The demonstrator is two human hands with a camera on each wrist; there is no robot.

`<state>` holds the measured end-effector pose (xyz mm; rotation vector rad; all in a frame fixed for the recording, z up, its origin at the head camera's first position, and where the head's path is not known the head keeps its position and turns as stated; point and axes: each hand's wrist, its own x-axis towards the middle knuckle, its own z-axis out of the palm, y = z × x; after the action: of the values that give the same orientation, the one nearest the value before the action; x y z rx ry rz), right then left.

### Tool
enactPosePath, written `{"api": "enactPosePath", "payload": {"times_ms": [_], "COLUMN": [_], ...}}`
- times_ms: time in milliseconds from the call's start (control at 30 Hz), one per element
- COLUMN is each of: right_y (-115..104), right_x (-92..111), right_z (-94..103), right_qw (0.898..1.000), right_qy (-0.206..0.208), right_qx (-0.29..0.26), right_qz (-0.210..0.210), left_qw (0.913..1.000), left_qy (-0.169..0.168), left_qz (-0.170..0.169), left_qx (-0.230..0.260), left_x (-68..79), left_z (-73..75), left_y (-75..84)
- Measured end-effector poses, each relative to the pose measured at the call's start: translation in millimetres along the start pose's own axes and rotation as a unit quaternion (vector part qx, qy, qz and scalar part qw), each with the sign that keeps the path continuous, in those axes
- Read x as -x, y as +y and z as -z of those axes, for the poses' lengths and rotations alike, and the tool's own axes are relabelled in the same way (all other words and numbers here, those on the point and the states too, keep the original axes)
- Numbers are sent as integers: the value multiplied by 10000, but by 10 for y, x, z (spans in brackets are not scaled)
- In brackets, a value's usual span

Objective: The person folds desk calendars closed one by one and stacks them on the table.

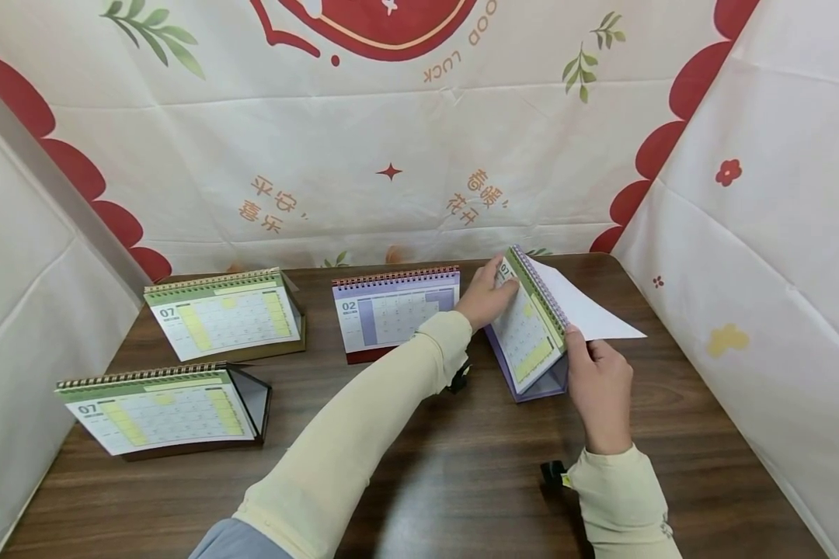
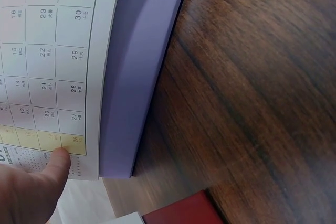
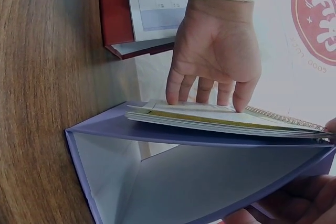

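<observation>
A desk calendar (image 1: 524, 334) with a purple stand, a spiral binding and a page marked 07 stands angled at the table's right. My left hand (image 1: 487, 295) lies at its far left end, fingers fairly straight and touching the front page. In the left wrist view my left thumb (image 2: 55, 174) rests on the page near the yellow column. With thumb and fingers, my right hand (image 1: 601, 388) grips the near top corner by the binding. A white sheet (image 1: 580, 303) sticks out behind the calendar. The right wrist view shows the stand's open purple end (image 3: 157, 187).
A red-based calendar (image 1: 398, 310) marked 02 stands left of the purple one. Two more calendars marked 07, one gold-based (image 1: 231, 318) and one dark-based (image 1: 168, 411), stand at the left. Printed cloth (image 1: 363, 124) walls the wooden table (image 1: 461, 473) at back and sides.
</observation>
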<state>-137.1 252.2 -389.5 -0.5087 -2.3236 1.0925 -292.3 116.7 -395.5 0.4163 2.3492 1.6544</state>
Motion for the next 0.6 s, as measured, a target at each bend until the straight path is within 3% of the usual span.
{"api": "enactPosePath", "payload": {"times_ms": [600], "right_y": [-31], "right_x": [-5], "right_z": [-12], "right_qw": [9998], "right_qy": [-29], "right_qx": [-194], "right_qz": [48], "left_qw": [9999], "left_qy": [-128], "left_qz": [-31], "left_qx": [61], "left_x": [28], "left_z": [23], "left_y": [18]}}
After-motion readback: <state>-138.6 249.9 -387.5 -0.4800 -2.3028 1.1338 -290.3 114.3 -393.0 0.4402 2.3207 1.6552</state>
